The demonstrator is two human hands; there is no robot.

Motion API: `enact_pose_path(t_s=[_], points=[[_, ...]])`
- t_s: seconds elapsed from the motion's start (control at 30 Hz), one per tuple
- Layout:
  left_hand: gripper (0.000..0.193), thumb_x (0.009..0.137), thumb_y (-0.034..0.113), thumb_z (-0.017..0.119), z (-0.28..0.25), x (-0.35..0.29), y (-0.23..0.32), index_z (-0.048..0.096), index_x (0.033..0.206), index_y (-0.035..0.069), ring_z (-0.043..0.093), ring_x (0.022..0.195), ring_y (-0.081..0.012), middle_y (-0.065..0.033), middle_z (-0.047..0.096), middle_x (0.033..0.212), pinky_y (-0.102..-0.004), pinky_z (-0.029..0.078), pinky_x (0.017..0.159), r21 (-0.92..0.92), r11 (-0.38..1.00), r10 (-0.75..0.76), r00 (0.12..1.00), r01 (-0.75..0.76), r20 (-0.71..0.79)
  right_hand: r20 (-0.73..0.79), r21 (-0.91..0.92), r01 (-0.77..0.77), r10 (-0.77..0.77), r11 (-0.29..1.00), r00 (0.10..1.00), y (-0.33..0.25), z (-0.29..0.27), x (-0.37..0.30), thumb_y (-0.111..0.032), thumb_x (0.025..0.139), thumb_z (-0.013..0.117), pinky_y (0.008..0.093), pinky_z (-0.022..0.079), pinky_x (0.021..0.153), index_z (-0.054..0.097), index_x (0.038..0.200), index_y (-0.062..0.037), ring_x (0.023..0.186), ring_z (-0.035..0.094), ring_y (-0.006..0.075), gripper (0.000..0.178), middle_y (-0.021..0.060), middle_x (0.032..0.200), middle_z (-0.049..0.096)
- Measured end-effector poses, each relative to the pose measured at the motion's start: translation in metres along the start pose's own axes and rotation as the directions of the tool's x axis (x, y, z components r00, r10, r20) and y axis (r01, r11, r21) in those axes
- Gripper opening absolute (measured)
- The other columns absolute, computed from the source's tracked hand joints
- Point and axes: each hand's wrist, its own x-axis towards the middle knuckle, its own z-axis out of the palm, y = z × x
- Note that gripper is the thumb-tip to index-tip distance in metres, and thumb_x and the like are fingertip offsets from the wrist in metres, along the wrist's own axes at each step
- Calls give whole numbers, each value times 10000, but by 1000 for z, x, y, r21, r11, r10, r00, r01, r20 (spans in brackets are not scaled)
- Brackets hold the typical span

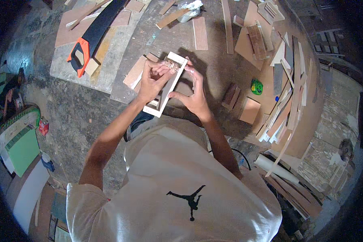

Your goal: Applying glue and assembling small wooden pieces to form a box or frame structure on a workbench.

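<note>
Near the front edge of the workbench I hold a narrow rectangular wooden frame (172,88) with pale edges, tilted, its far end up by the fingers. My right hand (194,92) grips its right side, thumb on the near face and fingers behind the far edge. My left hand (152,80) reaches in from the left, its fingers closed at the inside of the far end. They seem to pinch a small light piece there, but I cannot make out what it is. Flat wood offcuts (134,74) lie on the bench just left of the frame.
A handsaw (105,22) with an orange and black handle lies at the far left. A can (188,16) with white paste stands at the back. To the right are a green tape measure (256,86), a dark wood block (231,96), a square piece (250,111) and heaped strips (288,107).
</note>
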Motion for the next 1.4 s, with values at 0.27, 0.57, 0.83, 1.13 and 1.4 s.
enact_pose_path(t_s=[0.27, 0.57, 0.83, 1.13, 1.4], points=[[374, 899, -128, 648, -3, -2, -2, 388, 1112, 36, 641, 1030, -166, -164, 638, 1082, -308, 538, 918, -2, 1000, -19, 1000, 19, 2, 34, -43, -45, 47, 998, 998, 0, -2, -3, -185, 670, 933, 458, 247, 1208, 289, 1454, -24, 1471, 296, 315, 1027, 237, 1575, 275], [397, 889, -141, 649, 0, 1, 6, 391, 1132, 37, 638, 1017, -143, -130, 620, 1075, -284, 534, 905, -53, 998, -22, 1000, 22, 11, -21, -13, 36, -37, 999, 999, 0, 0, -1, -193, 663, 942, 473, 278, 1198, 223, 1486, -28, 1445, 341, 332, 1104, 219, 1513, 342], [505, 892, -154, 630, 3, 5, 14, 352, 1263, 47, 638, 1045, -162, -128, 613, 1101, -291, 532, 924, -76, 993, -88, 996, 86, -25, -23, -18, 55, -55, 998, 998, -1, 3, 1, -192, 660, 943, 474, 278, 1200, 213, 1489, -28, 1438, 352, 344, 1117, 218, 1528, 310], [525, 898, -142, 627, -4, 5, 13, 358, 1308, 45, 642, 1071, -173, -151, 632, 1155, -293, 528, 934, -85, 991, -106, 994, 107, 23, -26, -22, 80, -80, 997, 996, 2, 6, 4, -208, 649, 950, 461, 264, 1199, 226, 1482, -28, 1443, 346, 339, 1118, 234, 1550, 304], [496, 900, -137, 626, -4, 5, 13, 381, 1293, 40, 648, 1085, -179, -174, 645, 1194, -298, 527, 943, -91, 989, -110, 994, 112, 26, -13, -34, 48, -48, 998, 999, -3, 4, 6, -203, 651, 950, 463, 259, 1198, 244, 1468, -34, 1446, 340, 334, 1093, 236, 1549, 306]])
